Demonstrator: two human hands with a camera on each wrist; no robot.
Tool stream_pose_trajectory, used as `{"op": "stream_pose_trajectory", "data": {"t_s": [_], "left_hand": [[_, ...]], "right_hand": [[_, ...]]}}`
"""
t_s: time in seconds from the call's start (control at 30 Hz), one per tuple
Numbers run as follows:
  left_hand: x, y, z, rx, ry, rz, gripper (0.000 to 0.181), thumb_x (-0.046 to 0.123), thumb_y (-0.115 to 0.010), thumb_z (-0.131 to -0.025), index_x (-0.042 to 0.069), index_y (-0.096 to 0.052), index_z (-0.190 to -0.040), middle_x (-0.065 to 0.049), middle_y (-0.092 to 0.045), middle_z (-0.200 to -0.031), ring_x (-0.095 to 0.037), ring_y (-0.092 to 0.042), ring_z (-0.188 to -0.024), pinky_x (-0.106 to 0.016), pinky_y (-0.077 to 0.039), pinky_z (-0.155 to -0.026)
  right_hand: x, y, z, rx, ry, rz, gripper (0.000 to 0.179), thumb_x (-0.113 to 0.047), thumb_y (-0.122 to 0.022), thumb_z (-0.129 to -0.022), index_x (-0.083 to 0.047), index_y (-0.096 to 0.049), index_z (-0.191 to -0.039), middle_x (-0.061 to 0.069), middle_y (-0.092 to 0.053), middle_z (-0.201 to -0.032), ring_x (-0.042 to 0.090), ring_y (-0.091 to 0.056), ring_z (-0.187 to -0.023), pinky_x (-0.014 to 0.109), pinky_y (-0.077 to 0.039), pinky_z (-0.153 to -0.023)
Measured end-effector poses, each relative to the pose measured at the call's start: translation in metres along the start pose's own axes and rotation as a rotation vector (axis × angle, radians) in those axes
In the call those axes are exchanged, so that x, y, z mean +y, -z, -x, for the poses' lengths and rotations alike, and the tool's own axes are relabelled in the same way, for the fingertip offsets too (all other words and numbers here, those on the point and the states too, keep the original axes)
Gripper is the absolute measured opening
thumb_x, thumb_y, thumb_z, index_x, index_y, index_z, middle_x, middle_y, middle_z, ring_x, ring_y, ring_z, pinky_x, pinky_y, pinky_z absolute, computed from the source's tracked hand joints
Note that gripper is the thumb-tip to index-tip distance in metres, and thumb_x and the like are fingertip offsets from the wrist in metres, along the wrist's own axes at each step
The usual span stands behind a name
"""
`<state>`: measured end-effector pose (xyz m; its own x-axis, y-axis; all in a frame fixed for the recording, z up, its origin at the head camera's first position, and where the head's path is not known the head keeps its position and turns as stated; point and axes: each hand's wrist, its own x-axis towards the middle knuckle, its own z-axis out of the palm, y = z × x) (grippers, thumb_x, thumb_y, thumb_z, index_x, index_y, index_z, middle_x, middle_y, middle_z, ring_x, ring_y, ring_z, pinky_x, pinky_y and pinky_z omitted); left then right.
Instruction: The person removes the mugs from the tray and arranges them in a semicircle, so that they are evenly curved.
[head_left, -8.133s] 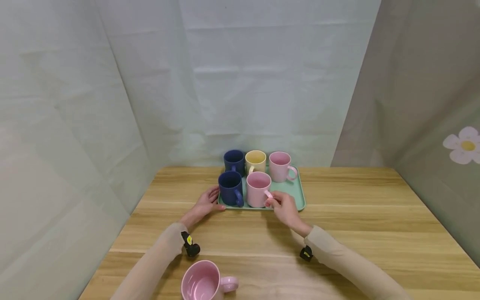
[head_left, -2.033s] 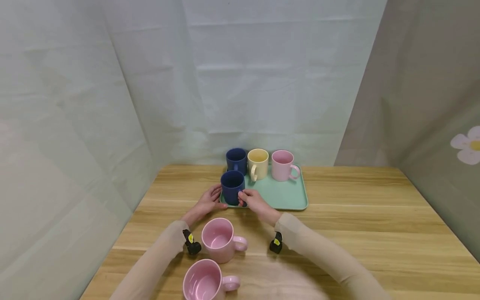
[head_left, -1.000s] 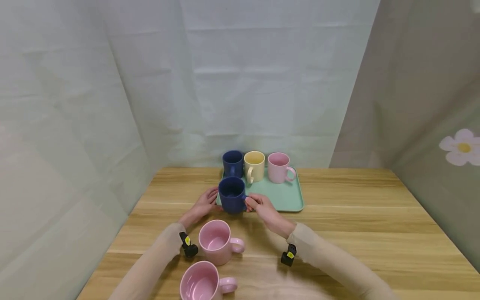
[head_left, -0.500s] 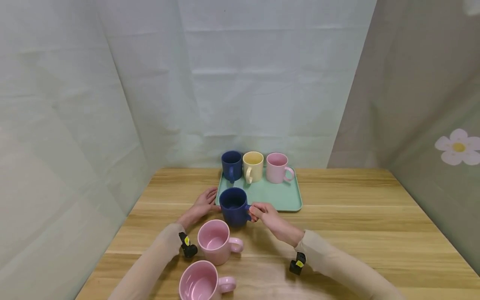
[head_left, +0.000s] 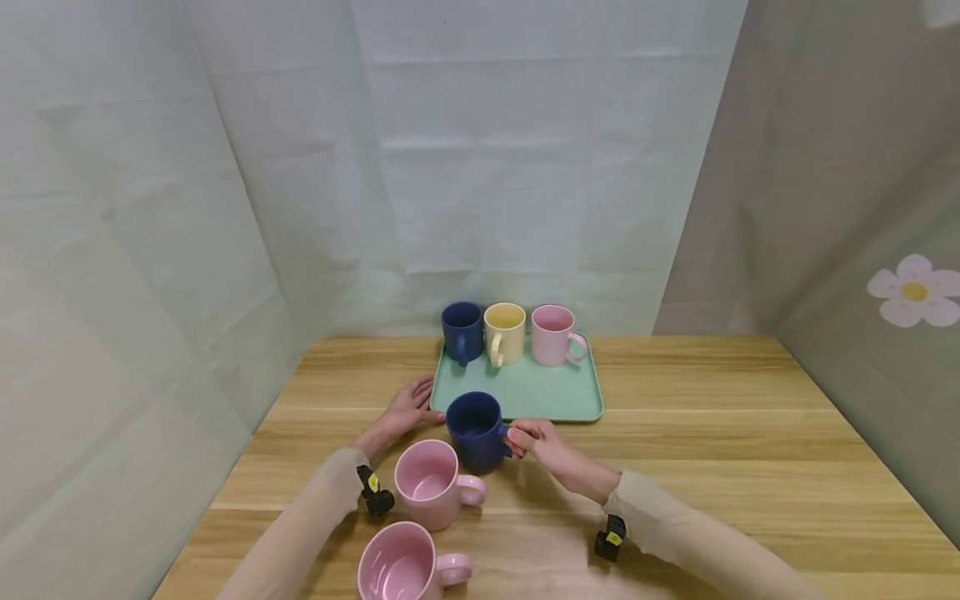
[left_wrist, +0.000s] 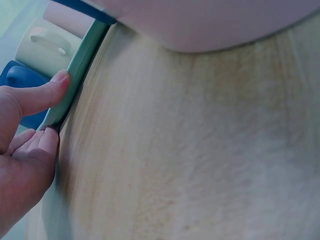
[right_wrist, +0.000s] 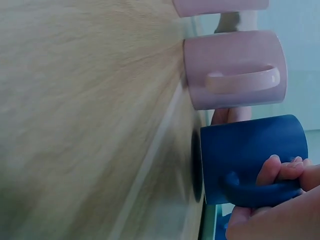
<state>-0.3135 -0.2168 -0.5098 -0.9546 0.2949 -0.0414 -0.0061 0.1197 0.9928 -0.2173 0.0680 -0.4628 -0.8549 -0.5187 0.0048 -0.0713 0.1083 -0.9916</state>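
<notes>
My right hand (head_left: 551,450) pinches the handle of a navy blue mug (head_left: 474,442), which is upright just in front of the tray's front edge. In the right wrist view a shadow lies beneath the navy mug (right_wrist: 250,145), its base slightly above the table. At the front left corner of the mint green tray (head_left: 555,396), my left hand (head_left: 405,408) holds on, thumb on the front rim and fingers at the side. On the tray's back row stand another navy mug (head_left: 462,333), a yellow mug (head_left: 506,335) and a pink mug (head_left: 552,337).
Two pink mugs stand on the wooden table (head_left: 750,467) between my arms: one pink mug (head_left: 427,492) close in front of the navy mug, and a nearer pink mug (head_left: 401,567) cut by the frame's bottom. Pale cloth (head_left: 480,167) hangs behind the table.
A second pink mug has gone from the tray to the table. My right hand then took the front navy mug by its handle and brought it off the tray toward me. The left hand stayed.
</notes>
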Motion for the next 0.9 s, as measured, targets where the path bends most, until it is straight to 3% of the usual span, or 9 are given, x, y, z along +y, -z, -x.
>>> {"op": "stream_pose_trajectory", "data": {"t_s": [0.5, 0.73, 0.9], "left_hand": [[0.002, 0.001, 0.000, 0.008, 0.025, -0.044, 0.086, -0.015, -0.066, -0.079, -0.009, -0.017, -0.149, -0.029, -0.018, -0.157, -0.039, -0.017, -0.147, -0.046, -0.021, -0.121], [0.003, 0.001, 0.000, 0.019, 0.013, -0.030, 0.087, -0.017, -0.066, -0.077, -0.009, -0.016, -0.149, -0.029, -0.019, -0.157, -0.039, -0.018, -0.147, -0.045, -0.021, -0.121], [0.002, 0.001, 0.002, 0.004, 0.013, -0.011, 0.087, -0.017, -0.066, -0.078, -0.009, -0.016, -0.149, -0.029, -0.017, -0.157, -0.039, -0.016, -0.147, -0.045, -0.020, -0.121]], "right_hand": [[0.011, 0.023, 0.010, -0.167, -0.003, 0.034, 0.038, -0.017, -0.046, -0.102, 0.018, -0.049, -0.088, 0.000, -0.054, -0.078, 0.012, -0.054, -0.080, 0.027, -0.046, -0.083], [0.007, 0.029, 0.009, -0.201, -0.041, 0.068, 0.041, -0.023, -0.048, -0.101, 0.017, -0.054, -0.099, -0.001, -0.058, -0.081, 0.013, -0.058, -0.083, 0.026, -0.050, -0.087], [0.008, 0.035, 0.010, -0.195, -0.083, 0.063, 0.039, -0.025, -0.050, -0.101, 0.013, -0.058, -0.104, 0.006, -0.065, -0.096, 0.012, -0.060, -0.095, 0.033, -0.052, -0.094]]}}
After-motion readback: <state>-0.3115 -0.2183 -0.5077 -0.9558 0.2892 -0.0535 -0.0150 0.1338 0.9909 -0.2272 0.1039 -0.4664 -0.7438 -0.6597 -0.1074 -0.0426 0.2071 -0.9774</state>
